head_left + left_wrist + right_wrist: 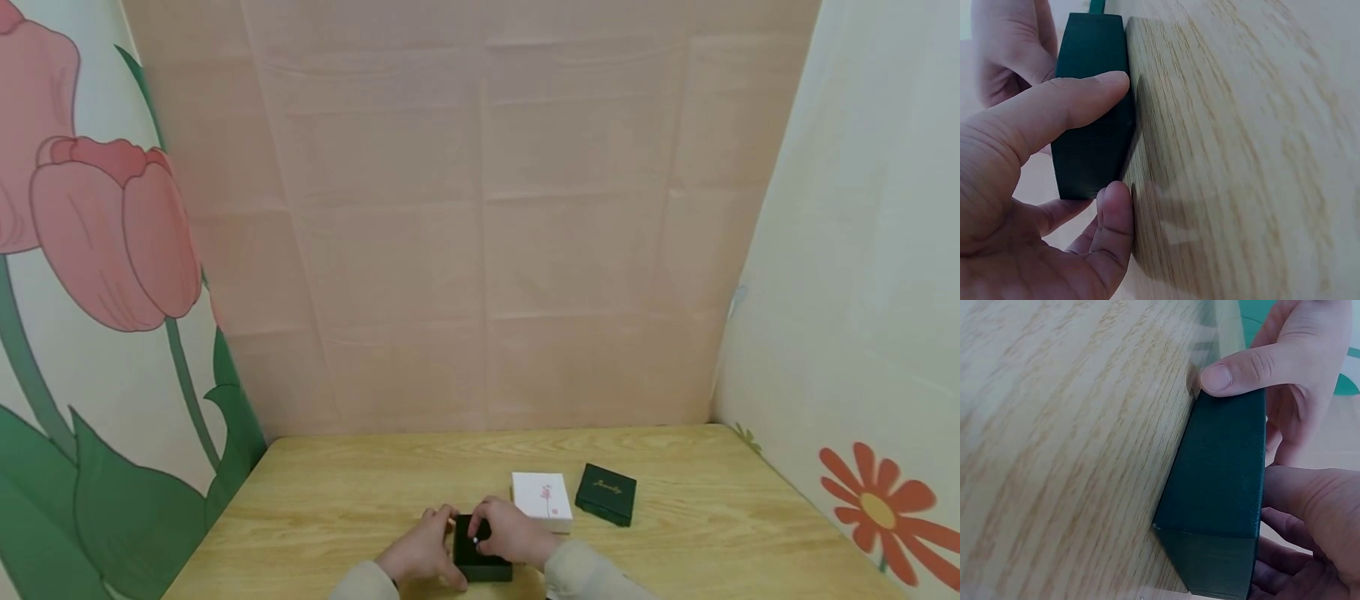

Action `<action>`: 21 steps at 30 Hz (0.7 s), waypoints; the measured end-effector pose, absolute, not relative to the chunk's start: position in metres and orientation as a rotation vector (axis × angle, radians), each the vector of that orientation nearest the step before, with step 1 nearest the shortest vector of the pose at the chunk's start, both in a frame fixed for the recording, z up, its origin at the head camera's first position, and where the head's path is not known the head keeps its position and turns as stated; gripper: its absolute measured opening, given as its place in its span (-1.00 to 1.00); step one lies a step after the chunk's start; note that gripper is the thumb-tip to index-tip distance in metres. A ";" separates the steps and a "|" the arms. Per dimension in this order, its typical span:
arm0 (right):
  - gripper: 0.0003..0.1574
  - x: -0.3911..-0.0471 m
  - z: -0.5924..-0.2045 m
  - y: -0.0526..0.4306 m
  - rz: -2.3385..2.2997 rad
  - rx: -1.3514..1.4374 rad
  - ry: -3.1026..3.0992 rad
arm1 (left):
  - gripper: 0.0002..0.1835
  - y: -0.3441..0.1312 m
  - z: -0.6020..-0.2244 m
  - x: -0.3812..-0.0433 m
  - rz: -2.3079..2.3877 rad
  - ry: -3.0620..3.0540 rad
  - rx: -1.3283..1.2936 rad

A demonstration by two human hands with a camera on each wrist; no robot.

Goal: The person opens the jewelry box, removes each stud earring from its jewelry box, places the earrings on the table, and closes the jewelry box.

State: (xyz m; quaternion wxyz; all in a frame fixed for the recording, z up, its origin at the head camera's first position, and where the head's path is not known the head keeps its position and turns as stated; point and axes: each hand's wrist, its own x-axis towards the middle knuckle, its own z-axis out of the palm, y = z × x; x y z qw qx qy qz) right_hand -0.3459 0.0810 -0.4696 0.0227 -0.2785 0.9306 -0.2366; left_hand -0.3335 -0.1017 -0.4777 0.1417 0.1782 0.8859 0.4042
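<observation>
A dark green open-topped box [483,572] rests on the table near its front, its inside black. My left hand [429,547] grips this box from the left side. In the left wrist view, the left thumb [1085,103] lies across the green wall, with other fingers around the corner. My right hand [512,533] reaches over the box with bent fingers, its fingertips down at the black inside. A small shiny piece [475,540] shows between the right thumb and fingertip; its kind is too small to make out. In the right wrist view, the box wall [1216,469] partly hides the right fingertips.
Just beyond my right hand lies a white box [536,496] with a pink flower print. To its right is a dark green square box or lid [609,493] with gold lettering. The wood-grain table [337,483] meets a pinkish cloth backdrop [480,250] behind.
</observation>
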 end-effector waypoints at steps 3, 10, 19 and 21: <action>-0.81 -0.344 -0.469 0.081 -0.746 -0.859 2.888 | -0.16 -0.102 -0.479 -0.334 1.170 2.558 0.508; -0.82 -0.341 -0.468 0.080 -0.743 -0.848 2.917 | -0.16 -0.102 -0.479 -0.334 1.161 2.565 0.509; -0.82 -0.341 -0.468 0.080 -0.742 -0.835 2.918 | -0.16 -0.102 -0.477 -0.334 1.185 2.528 0.489; -0.82 -0.340 -0.467 0.080 -0.749 -0.844 2.923 | -0.16 -0.102 -0.478 -0.334 1.184 2.533 0.491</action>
